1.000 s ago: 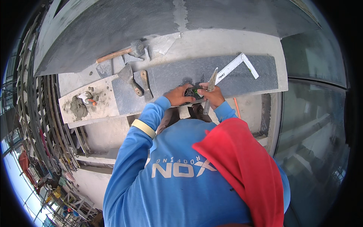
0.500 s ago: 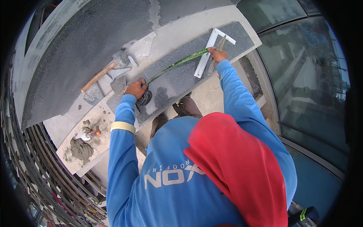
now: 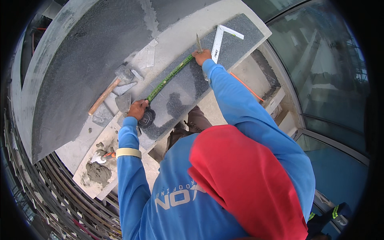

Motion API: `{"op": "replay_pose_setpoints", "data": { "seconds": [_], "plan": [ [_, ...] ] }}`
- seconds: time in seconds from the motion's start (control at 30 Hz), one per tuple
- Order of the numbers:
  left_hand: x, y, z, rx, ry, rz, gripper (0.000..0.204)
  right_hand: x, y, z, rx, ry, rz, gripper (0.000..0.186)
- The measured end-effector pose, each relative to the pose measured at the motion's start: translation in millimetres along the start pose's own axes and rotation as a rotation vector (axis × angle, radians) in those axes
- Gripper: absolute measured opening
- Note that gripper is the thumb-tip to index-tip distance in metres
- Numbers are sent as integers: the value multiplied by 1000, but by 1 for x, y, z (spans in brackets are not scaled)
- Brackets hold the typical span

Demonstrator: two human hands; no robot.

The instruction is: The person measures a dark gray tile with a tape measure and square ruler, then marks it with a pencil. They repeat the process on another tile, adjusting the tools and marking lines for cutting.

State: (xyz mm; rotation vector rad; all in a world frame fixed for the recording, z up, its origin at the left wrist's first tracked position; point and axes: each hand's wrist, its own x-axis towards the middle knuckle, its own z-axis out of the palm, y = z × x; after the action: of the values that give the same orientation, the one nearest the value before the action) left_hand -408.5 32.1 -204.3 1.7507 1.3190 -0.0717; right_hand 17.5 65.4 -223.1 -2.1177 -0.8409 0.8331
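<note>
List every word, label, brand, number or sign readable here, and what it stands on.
Wording is not copied out here, only located.
Blue long-sleeved fabric shirt: large and smaller white letters, upside down, partly covered by the red cloth.
White L-shaped metal-looking square: small dark lettering; any scale numbers too small to read.
Long green tape-measure blade: markings too small to read.
</note>
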Motion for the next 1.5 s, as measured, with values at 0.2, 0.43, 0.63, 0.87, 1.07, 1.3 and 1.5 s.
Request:
{"op": "replay_pose_setpoints", "data": {
  "seconds": [0.2,0.43,0.63,0.87,1.07,1.3,1.5],
  "plan": [
    [21,10,7,370,83,-210,52,8,-12,19,-177,-31,18,28],
    [39,12,9,348,82,-367,59,-13,-24,31,-215,-132,-11,33],
    [30,29,1,278,109,-444,58,-9,-22,28,-194,-166,-74,33],
    [29,35,-5,311,92,-444,57,-10,-13,37,-105,-143,-63,31],
    [35,46,-12,382,59,-439,55,-1,-11,35,-103,-126,-44,29],
    [44,44,-11,341,103,-380,59,8,-7,37,-101,-70,-11,23],
    [52,35,-7,363,111,-381,59,10,-6,37,-75,-92,22,25]
  ]
}}
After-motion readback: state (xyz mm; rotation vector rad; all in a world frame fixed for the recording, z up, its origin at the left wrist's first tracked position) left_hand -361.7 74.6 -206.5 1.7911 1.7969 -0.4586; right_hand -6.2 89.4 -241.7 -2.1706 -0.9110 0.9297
